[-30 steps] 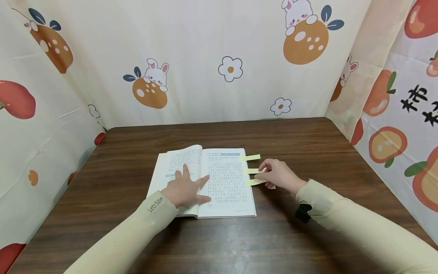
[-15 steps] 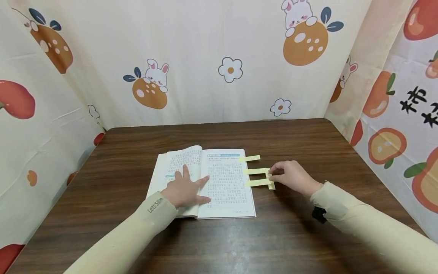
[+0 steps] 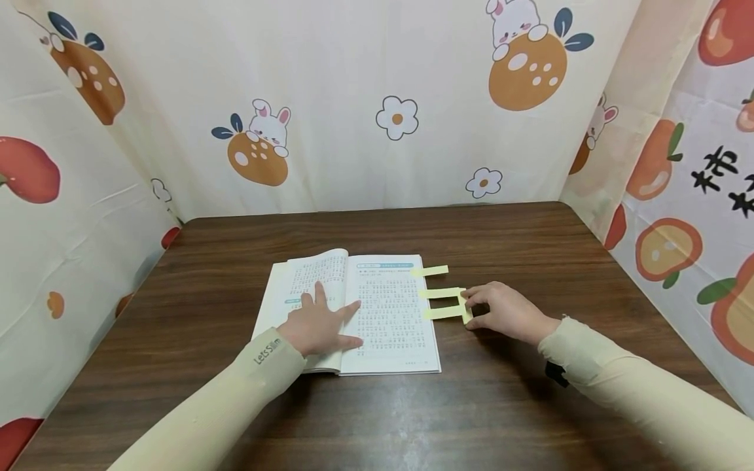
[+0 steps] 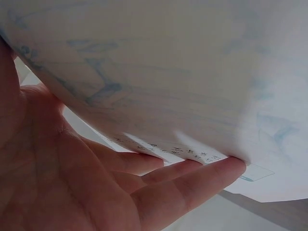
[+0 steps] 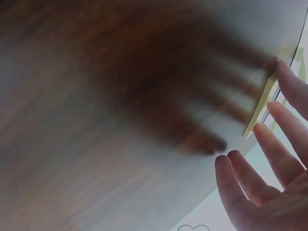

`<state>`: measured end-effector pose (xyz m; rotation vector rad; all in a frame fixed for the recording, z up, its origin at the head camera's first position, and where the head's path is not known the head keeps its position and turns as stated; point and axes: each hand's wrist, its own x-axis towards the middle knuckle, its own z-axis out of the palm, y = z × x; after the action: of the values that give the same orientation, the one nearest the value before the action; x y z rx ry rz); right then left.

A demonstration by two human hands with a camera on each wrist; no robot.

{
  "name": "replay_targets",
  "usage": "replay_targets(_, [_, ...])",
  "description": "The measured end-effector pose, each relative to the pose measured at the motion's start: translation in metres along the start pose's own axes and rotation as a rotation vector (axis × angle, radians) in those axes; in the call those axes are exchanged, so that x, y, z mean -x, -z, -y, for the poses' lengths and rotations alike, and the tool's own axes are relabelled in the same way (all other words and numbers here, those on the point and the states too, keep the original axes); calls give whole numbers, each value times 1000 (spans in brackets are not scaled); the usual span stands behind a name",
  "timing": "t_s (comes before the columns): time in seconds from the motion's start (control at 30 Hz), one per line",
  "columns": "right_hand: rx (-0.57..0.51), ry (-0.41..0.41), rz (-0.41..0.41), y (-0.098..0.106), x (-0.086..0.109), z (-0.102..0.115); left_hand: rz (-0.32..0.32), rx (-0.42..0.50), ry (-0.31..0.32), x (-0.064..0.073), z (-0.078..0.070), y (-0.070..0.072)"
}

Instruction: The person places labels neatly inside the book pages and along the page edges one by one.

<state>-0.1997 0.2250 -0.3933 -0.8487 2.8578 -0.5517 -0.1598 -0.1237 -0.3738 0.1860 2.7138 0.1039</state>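
Observation:
An open book (image 3: pixel 391 356) lies on the table, its left page curling up. My left hand (image 3: pixel 311 330) rests on it with fingers spread, thumb and index reaching across the spine onto the right page. In the left wrist view, a raised page (image 4: pixel 159 72) arches over the fingers (image 4: pixel 192 190). Several yellow sticky strips (image 3: pixel 432 271) jut from the right page's edge. Just beyond the lower strips lies a narrow pad of yellow sticky notes (image 3: pixel 466 313). My right hand (image 3: pixel 509 313) holds this pad between thumb and fingers at its two ends; the right wrist view shows its edge (image 5: pixel 262 103) beside the fingertips.
The brown wooden table (image 3: pixel 377 425) extends around the book on all sides. A patterned curtain (image 3: pixel 336 78) hangs behind its far edge, with more printed cloth (image 3: pixel 677 196) along the right side and the left.
My right hand has moved right, from the lower strips to the sticky note pad, and its thumb and fingers have spread to the pad's ends. The left hand stays in place.

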Motion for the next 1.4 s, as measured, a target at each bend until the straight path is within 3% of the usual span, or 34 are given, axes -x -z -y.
replay_targets(0.23, [-40, 3, 26, 3, -2, 1, 1, -2, -2, 1, 0, 1])
replay_targets(0.43, [-41, -1, -4, 4, -3, 1, 3, -5, -1, 1, -1, 2])
replay_targets(0.63, [-67, -77, -54, 1, -8, -3, 0, -4, 0, -1, -1, 2])
replay_targets(0.8, [-264, -228, 2, 0, -12, -10, 2, -4, 1, -2, 0, 2])
replay_targets(1.0, [-762, -435, 103, 3, -15, -12, 3, -8, -5, -1, 0, 2])
replay_targets(1.1, [-969, -480, 131, 4, -16, -10, 1, -6, -8, -1, 0, 3])
replay_targets(1.2, [-1067, -493, 144, 4, -17, -8, 2, -1, -9, -1, -1, 3])
replay_targets(1.4, [-1110, -525, 134, 6, -18, -4, 3, 0, -4, -2, 0, 1])
